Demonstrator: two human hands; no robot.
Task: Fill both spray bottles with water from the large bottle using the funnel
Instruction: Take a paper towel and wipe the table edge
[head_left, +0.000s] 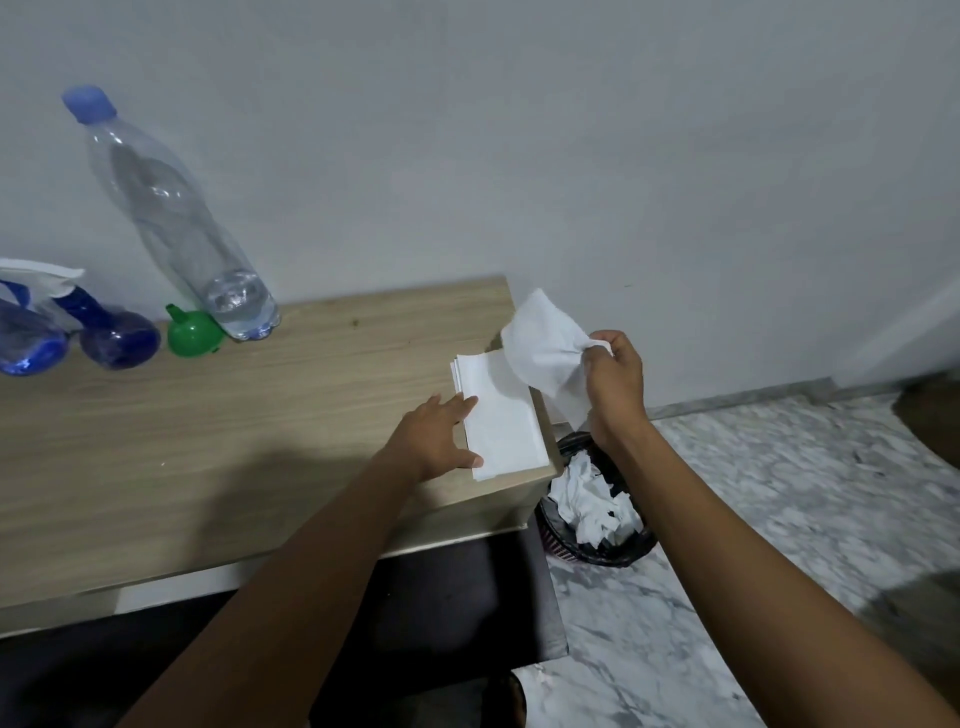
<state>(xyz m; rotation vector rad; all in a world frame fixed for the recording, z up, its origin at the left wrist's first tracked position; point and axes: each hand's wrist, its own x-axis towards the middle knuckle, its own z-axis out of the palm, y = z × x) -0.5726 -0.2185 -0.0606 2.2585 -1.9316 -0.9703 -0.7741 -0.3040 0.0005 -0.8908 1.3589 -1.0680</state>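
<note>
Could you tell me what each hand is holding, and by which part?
The right hand pinches a tissue by its edge; the left hand lies flat on the tissue stack.

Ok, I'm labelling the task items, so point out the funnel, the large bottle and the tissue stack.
green funnel (193, 332), head view, on its upturned cone.
large bottle (176, 218), head view, mid-body of the clear plastic.
tissue stack (506, 426), head view, on the top sheet.
</note>
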